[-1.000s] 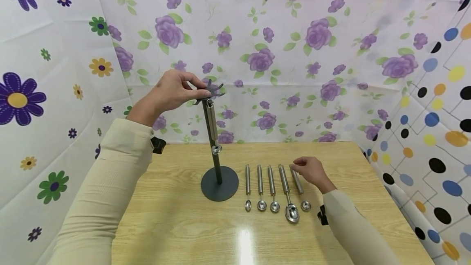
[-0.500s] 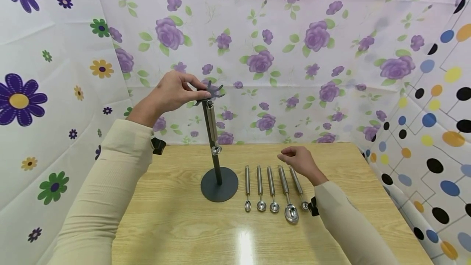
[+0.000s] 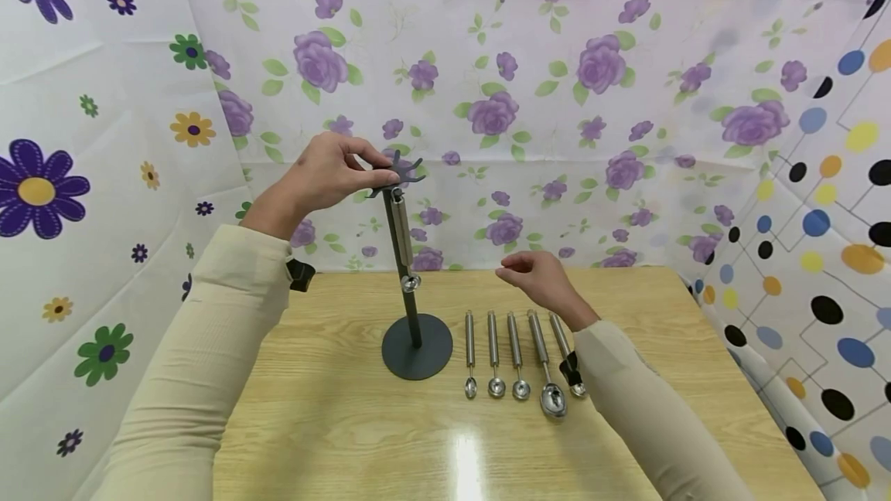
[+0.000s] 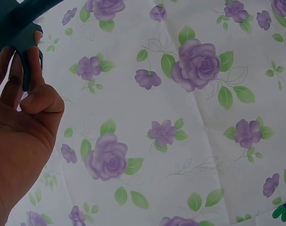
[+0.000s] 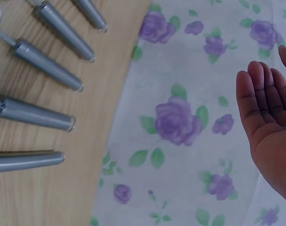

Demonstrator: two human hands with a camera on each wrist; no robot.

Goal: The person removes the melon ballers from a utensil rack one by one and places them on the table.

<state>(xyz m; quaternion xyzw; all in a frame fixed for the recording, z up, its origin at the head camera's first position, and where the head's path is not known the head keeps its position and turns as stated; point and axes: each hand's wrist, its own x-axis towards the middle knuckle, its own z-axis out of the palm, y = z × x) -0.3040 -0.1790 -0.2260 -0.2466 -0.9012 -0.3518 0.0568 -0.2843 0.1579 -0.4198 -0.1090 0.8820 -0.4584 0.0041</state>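
My left hand grips the spoked top of a dark utensil stand, thumb and fingers on its hooks. One steel utensil with a small round head hangs from the stand by its handle. In the left wrist view, the fingers lie around the hooks. My right hand is above the table's back part, left of where the wrist crosses the rightmost utensil. It holds nothing, and its fingers are slightly bent in the right wrist view. Below it lie several steel utensils, including a large scoop.
The stand's round base rests on the wooden table. The lying utensils form a row right of it, handles toward the back; the leftmost is a small scoop. Flowered cloth hangs behind, dotted cloth at the right.
My right hand has moved left and toward the back, away from the rightmost utensil's handle, with nothing in it. The left hand stays on the stand's top.
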